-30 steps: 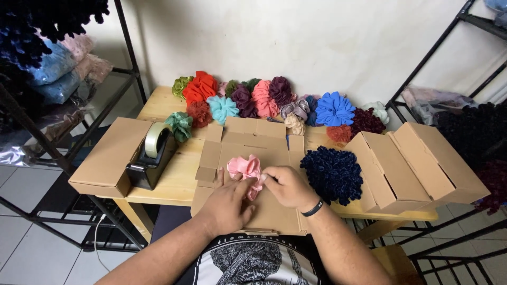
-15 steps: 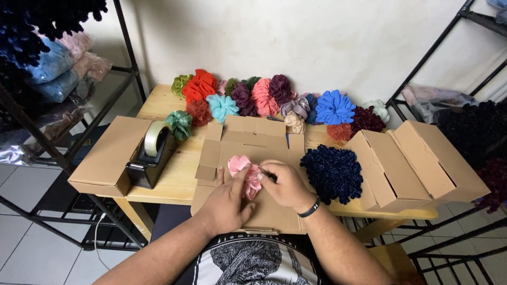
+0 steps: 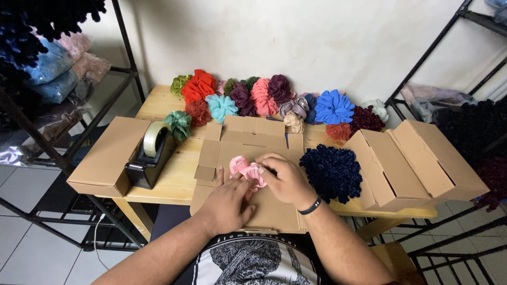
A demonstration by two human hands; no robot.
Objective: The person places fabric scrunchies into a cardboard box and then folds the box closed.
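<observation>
Nearest to me, both forearms reach out over a patterned shirt front. My left hand (image 3: 228, 200) lies palm down with its fingers loosely spread, the fingertips pressing the near edge of a pink scrunchie (image 3: 246, 170). My right hand (image 3: 285, 180), with a dark band at the wrist, curls over the scrunchie's right side and pinches its ruffled fabric between thumb and fingers. The scrunchie sits on an unfolded cardboard box (image 3: 248, 158), a flat matt brown sheet with creased flaps lying at the near edge of the worktop (image 3: 182, 169).

The worktop is pale wood with visible grain. On its left stands a black tape dispenser (image 3: 149, 158) carrying a roll of clear tape, just beside a closed brown carton (image 3: 108, 155). To the right of the flat box lies a heap of dark navy scrunchies (image 3: 332, 171), thick and knobbly, and beyond that two folded cardboard boxes (image 3: 417, 163) lean side by side.

Along the far edge runs a row of colourful scrunchies (image 3: 264, 100), soft and gathered: green, red, teal, plum, pink, grey, blue, maroon.

Behind stands a plain cream wall. Black metal shelving (image 3: 127, 68) flanks both sides, holding bagged fabric, above a grey tiled floor.
</observation>
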